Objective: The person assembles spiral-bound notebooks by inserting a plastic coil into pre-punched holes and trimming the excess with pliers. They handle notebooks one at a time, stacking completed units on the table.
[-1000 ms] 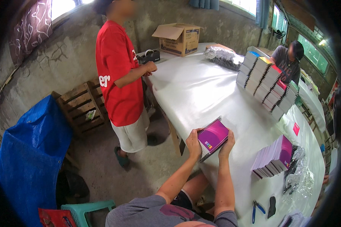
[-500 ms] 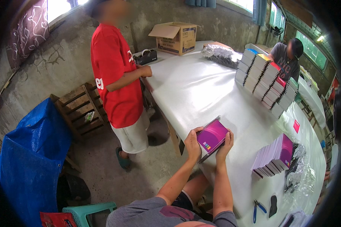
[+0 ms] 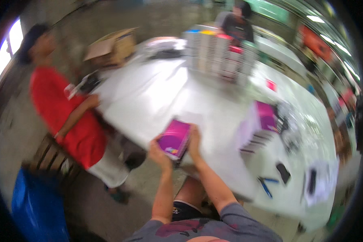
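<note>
Between my hands is a purple spiral notebook (image 3: 175,135), held over the table's near edge with its cover facing up. My left hand (image 3: 160,155) grips its left side near the lower corner. On the opposite side, the fingers of my right hand (image 3: 194,141) close against the edge. Motion blur softens the finger details. To the right on the white-covered table (image 3: 213,121) stands a stack of purple-covered booklets (image 3: 266,117). Blue-handled pliers (image 3: 266,185) and a small black flat piece (image 3: 283,172) lie nearer me.
Tall stacks of spiral notebooks (image 3: 218,56) stand at the far side, with a person (image 3: 238,26) behind them. A person in red (image 3: 68,117) stands at the left by a cardboard box (image 3: 113,48). Clear plastic wrap (image 3: 292,131) and papers (image 3: 320,181) lie at right.
My view has swung to the right, so the table and people sit further left in the picture. Both hands still hold the notebook, which is now turned more upright in view.
</note>
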`<move>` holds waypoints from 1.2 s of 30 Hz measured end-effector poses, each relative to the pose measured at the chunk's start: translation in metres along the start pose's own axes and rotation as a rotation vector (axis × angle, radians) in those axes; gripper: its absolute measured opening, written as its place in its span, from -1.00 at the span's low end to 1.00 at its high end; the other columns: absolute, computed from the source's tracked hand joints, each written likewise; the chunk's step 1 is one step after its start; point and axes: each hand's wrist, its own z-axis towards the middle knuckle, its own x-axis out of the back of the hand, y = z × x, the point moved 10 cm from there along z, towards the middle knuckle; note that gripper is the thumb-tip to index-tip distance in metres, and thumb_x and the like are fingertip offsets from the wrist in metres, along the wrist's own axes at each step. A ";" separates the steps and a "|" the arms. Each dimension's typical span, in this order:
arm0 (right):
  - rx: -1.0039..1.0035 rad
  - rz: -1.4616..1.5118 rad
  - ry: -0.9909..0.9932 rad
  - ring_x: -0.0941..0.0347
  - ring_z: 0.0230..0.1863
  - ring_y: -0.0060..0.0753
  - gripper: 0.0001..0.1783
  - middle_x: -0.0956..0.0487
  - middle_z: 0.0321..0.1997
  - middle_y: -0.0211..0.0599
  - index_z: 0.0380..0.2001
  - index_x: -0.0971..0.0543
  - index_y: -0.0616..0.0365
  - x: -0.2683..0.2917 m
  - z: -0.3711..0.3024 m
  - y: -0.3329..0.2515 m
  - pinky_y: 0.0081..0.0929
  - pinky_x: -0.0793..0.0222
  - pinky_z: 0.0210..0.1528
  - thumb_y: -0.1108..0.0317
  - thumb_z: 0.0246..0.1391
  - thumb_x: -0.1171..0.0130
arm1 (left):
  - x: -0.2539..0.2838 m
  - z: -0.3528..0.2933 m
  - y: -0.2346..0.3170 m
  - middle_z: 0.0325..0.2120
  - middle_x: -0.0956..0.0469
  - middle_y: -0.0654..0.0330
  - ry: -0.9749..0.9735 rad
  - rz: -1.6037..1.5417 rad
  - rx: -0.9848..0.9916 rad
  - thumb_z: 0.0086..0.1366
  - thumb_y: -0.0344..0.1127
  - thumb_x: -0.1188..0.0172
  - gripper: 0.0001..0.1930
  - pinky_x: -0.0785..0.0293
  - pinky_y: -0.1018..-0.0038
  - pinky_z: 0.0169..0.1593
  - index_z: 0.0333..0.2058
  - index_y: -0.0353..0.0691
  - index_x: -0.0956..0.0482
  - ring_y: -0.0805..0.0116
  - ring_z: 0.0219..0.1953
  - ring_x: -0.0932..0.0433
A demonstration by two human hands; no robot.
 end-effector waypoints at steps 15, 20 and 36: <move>0.878 -1.059 0.605 -0.34 -0.01 -0.10 -0.55 -0.42 -0.10 -0.18 -0.03 -0.41 0.03 0.175 -0.018 -0.370 -0.21 -0.25 -0.04 0.34 -0.06 -0.18 | 0.058 0.017 0.058 -0.07 -0.38 0.05 0.233 0.080 -0.192 0.35 -0.11 0.12 -0.58 -0.22 0.38 0.05 -0.07 -0.39 -0.41 0.26 -0.03 -0.34; 0.046 -1.615 0.532 -0.34 0.05 -0.11 -0.34 -0.43 -0.01 -0.23 0.07 -0.38 -0.06 0.266 0.018 -0.340 -0.20 -0.25 0.06 -0.10 -0.09 -0.16 | 0.041 -0.010 0.098 -0.11 -0.37 0.03 0.151 -0.028 -0.449 0.30 -0.26 -0.01 -0.70 -0.22 0.36 0.09 -0.15 -0.43 -0.41 0.24 -0.04 -0.33; 0.055 -0.836 0.026 -0.32 -0.35 -0.64 -0.43 -0.51 -0.12 -0.38 0.03 -0.44 0.17 0.320 0.082 -0.232 -0.60 -0.32 -0.35 -0.07 0.13 -0.01 | 0.000 -0.061 0.149 -0.19 -0.28 0.07 -0.178 0.094 -0.586 0.24 -0.34 0.05 -0.88 -0.23 0.33 0.00 -0.36 -0.27 -0.35 0.24 -0.12 -0.28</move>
